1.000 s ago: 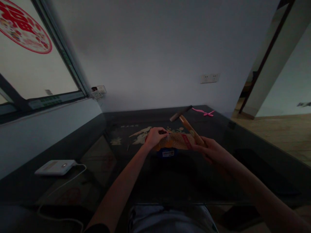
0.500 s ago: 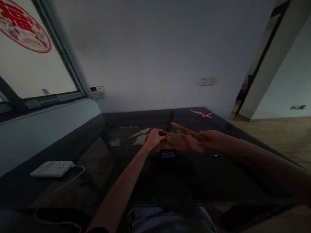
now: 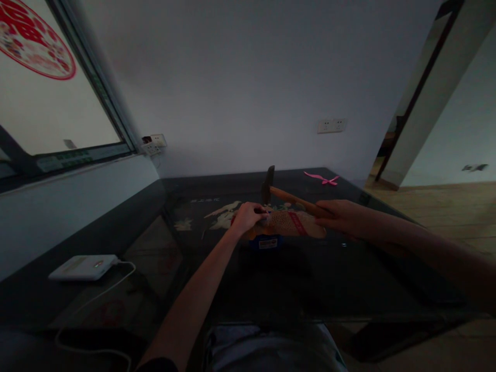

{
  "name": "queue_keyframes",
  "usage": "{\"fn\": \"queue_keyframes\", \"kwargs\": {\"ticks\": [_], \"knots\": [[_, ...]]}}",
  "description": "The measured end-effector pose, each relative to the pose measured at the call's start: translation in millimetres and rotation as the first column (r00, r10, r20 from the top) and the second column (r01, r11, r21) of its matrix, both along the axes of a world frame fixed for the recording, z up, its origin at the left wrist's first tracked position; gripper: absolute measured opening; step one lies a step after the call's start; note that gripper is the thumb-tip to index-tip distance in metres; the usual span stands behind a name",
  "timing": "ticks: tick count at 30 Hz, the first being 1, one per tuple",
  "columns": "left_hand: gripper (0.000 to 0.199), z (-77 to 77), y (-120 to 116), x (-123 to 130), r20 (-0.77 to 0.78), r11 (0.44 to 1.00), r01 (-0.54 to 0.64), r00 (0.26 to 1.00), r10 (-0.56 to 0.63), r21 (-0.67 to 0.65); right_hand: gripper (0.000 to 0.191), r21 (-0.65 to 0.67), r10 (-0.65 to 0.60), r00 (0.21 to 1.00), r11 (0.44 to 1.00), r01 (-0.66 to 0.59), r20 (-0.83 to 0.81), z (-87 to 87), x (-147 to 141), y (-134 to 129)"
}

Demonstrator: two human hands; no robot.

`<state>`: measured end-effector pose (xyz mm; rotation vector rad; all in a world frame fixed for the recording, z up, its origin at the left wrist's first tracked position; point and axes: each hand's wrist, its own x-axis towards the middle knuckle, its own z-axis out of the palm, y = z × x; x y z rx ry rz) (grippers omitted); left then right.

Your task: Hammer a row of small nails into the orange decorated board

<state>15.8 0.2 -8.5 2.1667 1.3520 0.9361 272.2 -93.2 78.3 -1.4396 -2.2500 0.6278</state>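
My right hand (image 3: pixel 338 216) is wrapped around the wooden handle of a hammer (image 3: pixel 290 198). The dark hammer head stands above the table, up and slightly beyond my left fingertips. My left hand (image 3: pixel 250 217) is closed in a pinch at the left part of a long beige speckled piece (image 3: pixel 284 223) with a red band across it, shaped like a shoe sole. What sits between the pinched fingertips is too small and dark to make out. Under the speckled piece shows a blue object (image 3: pixel 267 243) with a white label.
The dark glossy table (image 3: pixel 310 289) carries a flower print. A white power bank (image 3: pixel 83 267) with a white cable lies at the left. A pink ribbon (image 3: pixel 323 179) lies near the far right corner. The wall (image 3: pixel 248 103) rises behind the table.
The hammer head has risen from close behind my left fingers to higher above the table. My left hand keeps its pinch at about the same spot.
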Motion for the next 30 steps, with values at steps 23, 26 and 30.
{"fn": "queue_keyframes", "kwargs": {"ticks": [23, 26, 30], "knots": [[0.014, 3.4, -6.6, -1.3, 0.003, 0.988, 0.093, 0.996, -0.094, 0.125, 0.029, -0.196, -0.125, 0.936, 0.979, 0.062, -0.329, -36.6, 9.8, -19.9], [0.028, 7.7, -13.1, -10.2, -0.023, 0.968, 0.092, 0.996, -0.089, 0.235, 0.034, -0.245, -0.186, 0.816, 0.968, 0.056, -0.548, -63.6, 6.1, -31.0], [0.031, 14.4, -21.1, -48.3, 0.043, 0.940, -0.005, 0.999, -0.011, 0.340, 0.035, -0.284, -0.210, 0.588, 0.958, -0.037, -0.782, -96.6, -0.4, -34.5]]}}
